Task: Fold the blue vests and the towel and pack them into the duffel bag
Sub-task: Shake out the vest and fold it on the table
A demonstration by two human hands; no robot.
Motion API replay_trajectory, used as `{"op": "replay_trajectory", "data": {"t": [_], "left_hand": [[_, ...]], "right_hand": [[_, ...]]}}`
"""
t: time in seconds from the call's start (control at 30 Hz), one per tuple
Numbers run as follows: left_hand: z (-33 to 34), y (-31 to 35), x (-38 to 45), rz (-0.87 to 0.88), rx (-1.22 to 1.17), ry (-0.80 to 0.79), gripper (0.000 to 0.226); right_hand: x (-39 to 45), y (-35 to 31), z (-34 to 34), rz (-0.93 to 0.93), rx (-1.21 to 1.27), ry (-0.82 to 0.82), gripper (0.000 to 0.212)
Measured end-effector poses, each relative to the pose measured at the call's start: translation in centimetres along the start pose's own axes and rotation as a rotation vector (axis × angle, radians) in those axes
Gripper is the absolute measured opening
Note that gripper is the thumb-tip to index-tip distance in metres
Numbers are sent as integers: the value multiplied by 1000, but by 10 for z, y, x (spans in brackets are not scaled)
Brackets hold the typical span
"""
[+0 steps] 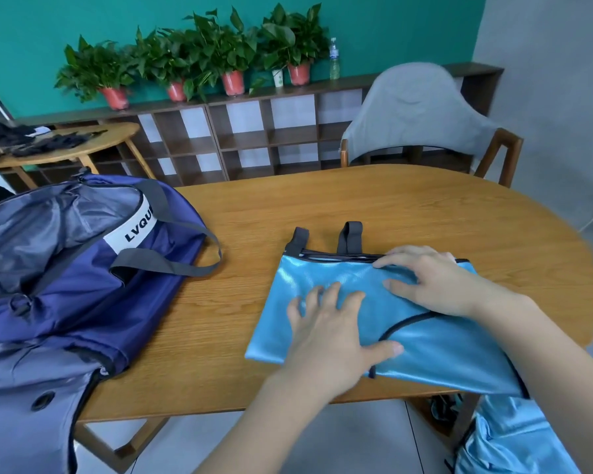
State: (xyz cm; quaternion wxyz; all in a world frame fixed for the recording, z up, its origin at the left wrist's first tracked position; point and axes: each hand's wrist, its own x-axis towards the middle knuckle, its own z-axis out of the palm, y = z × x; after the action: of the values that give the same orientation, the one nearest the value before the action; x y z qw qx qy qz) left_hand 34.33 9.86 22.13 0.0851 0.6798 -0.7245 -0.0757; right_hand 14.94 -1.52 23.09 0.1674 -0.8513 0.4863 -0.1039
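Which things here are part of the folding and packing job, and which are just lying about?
Part of the job: the blue vest under both hands on the table; more blue fabric by the table's near edge; the open duffel bag.

Lying about: potted plants, water bottle, paper cup, grey-covered chair, dark items on the side table.

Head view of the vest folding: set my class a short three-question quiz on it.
1. True or false: both hands rest flat on the blue vest.
2. Which lies further left on the table: A the vest, B the duffel bag?
3. Fill in: the duffel bag's top is ____.

Key: 1 true, left hand and right hand press it with straight fingers. 2 B. 3 open.
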Motion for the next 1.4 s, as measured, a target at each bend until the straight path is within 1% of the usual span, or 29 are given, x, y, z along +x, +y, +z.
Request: {"op": "replay_trajectory", "data": {"t": [0.07, 0.13, 0.2, 0.27, 0.33, 0.47, 0.57, 0.63, 0.67, 0.73, 0.83, 0.93, 1.0, 1.03, 1.13, 1.2, 1.27, 1.37, 1.4], "left_hand": [[-8, -17, 9, -61, 48, 45, 95], [-14, -39, 17, -168, 105, 168, 90], [-18, -59, 21, -255, 138, 333, 78], [-17, -69, 22, -265, 81, 391, 62], [-12, -70, 22, -196, -67, 400, 51], [-2, -64, 15, 56, -325, 389, 33], [1, -62, 2, 163, -428, 317, 26], [3, -64, -8, 206, -461, 287, 21], [4, -65, -14, 228, -467, 276, 20], [7, -68, -25, 270, -451, 258, 26], [10, -65, -40, 321, -440, 200, 48], [13, -57, -54, 328, -321, 166, 64], [16, -51, -62, 346, -242, 210, 65], [19, -48, -65, 370, -225, 246, 60], [30, -41, -69, 426, -282, 425, 32], [32, -36, -70, 439, -340, 499, 19], [29, -31, -73, 406, -391, 519, 16], [24, -26, -75, 313, -444, 550, 21], [23, -25, -76, 286, -457, 545, 18]], "right_hand": [[-2, 5, -4, 60, -41, 30, 35], [-7, 7, -8, 104, -61, 64, 34], [-12, 7, -10, 101, -41, 95, 32], [-18, 6, -11, 73, -22, 112, 31], [-22, 5, -9, 48, -25, 119, 32], [-33, 5, -5, -13, -3, 167, 36], [-45, 1, -5, -155, 11, 220, 31], [-56, -3, -4, -227, 68, 198, 27], [-62, -4, -2, -249, 97, 171, 29], [-74, -5, 3, -279, 136, 126, 37], [-90, -4, 13, -281, 189, 105, 48], [-109, -5, 22, -260, 250, 102, 55], [-120, -7, 28, -269, 250, 123, 58], [-124, -7, 30, -273, 249, 138, 58], [-134, -7, 37, -283, 268, 187, 49], [-138, -4, 41, -306, 262, 227, 44], [-142, -1, 45, -318, 258, 250, 45], [-146, 2, 46, -310, 254, 293, 44], [-147, 2, 45, -310, 259, 309, 44]]}}
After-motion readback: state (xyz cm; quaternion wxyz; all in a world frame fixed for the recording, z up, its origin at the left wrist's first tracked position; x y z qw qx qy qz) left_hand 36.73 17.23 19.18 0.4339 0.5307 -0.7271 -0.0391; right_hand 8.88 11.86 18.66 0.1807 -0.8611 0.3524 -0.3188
